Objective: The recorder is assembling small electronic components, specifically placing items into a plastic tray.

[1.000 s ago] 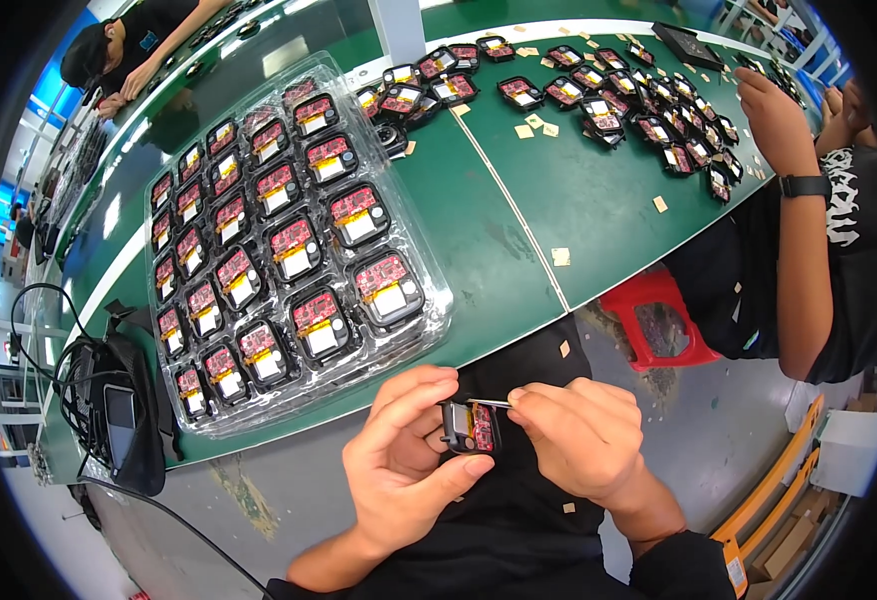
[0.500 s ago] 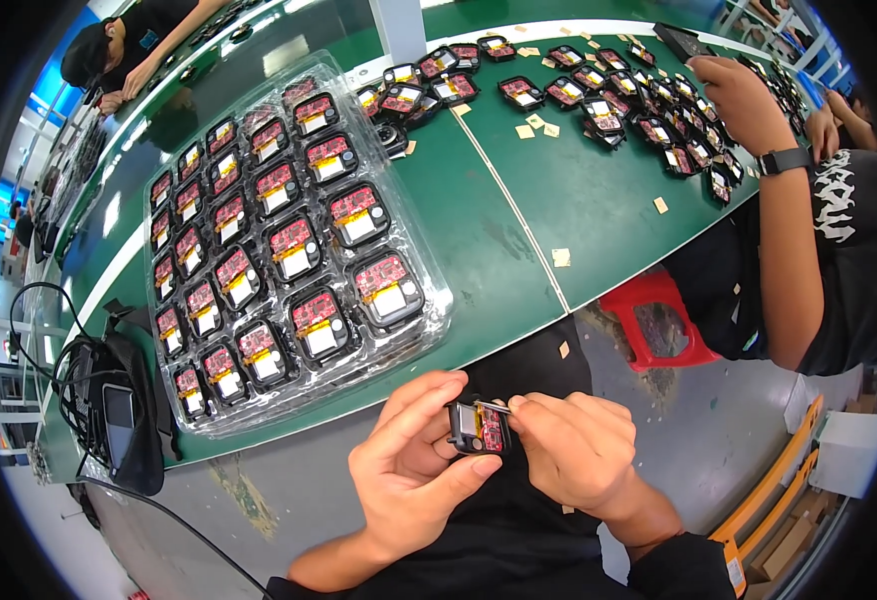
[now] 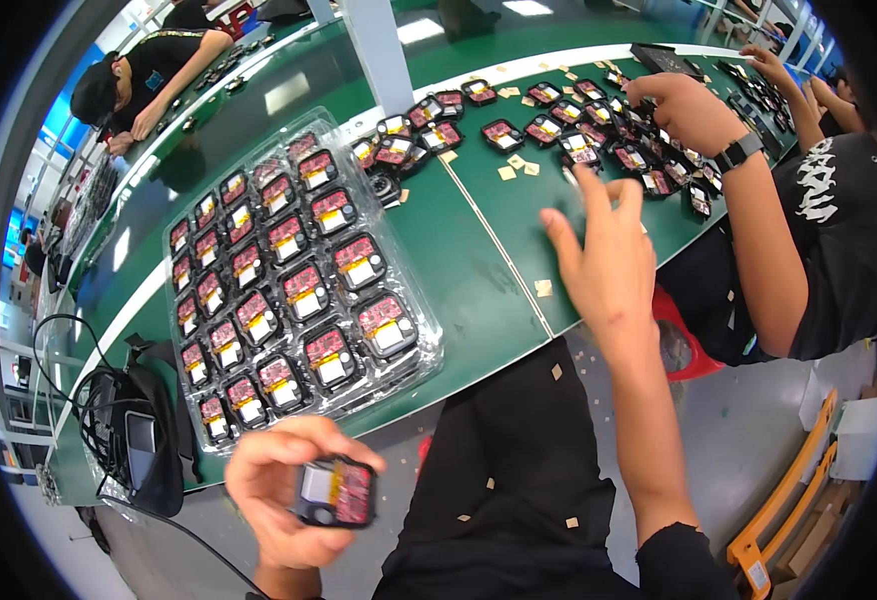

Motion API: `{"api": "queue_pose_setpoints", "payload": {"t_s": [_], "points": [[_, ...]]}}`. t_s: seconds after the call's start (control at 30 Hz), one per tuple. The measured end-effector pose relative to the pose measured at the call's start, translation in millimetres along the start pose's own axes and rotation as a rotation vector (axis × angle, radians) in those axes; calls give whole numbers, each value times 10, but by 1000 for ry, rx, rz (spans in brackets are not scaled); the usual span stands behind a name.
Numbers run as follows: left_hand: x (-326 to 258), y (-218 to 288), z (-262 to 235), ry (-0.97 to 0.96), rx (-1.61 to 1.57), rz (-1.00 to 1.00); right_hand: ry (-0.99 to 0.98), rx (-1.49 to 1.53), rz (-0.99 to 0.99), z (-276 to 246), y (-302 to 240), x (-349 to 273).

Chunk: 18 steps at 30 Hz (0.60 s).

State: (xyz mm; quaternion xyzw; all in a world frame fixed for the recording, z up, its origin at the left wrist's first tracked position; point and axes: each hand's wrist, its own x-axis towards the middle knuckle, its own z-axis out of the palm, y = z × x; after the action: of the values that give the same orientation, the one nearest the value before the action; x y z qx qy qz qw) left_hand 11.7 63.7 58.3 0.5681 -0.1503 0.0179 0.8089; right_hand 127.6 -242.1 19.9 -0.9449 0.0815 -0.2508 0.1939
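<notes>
My left hand (image 3: 264,500) is closed around the edges of an open watch case (image 3: 337,492), low in front of the table. Its inside shows a red circuit board, a whitish block and a yellow strip. My right hand (image 3: 609,265) is stretched over the green table with thumb and fingers apart, short of a heap of similar watch cases (image 3: 631,158). A small pale thing shows near its fingertips, too blurred to make out. To the left lies a clear plastic tray (image 3: 427,345) with rows of the same black cases, red boards facing up.
On the right, a co-worker's hand (image 3: 694,115) reaches into the heap. Small tan squares (image 3: 544,288) are scattered about. A black bag (image 3: 159,455) with cables sits at the table's left corner; a metal post (image 3: 374,60) rises behind the tray. A red stool (image 3: 684,345) stands below.
My right hand has left the watch case and moved up and forward over the table, its pinch opened. My left hand has carried the case down and left.
</notes>
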Motion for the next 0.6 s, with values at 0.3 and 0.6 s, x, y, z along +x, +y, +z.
{"api": "queue_pose_setpoints", "payload": {"t_s": [0.3, 0.6], "points": [[1286, 340, -408, 141, 413, -26, 68, -5, 18, 156, 247, 86], [2487, 84, -670, -6, 1270, 132, 122, 79, 15, 128, 168, 68]]}}
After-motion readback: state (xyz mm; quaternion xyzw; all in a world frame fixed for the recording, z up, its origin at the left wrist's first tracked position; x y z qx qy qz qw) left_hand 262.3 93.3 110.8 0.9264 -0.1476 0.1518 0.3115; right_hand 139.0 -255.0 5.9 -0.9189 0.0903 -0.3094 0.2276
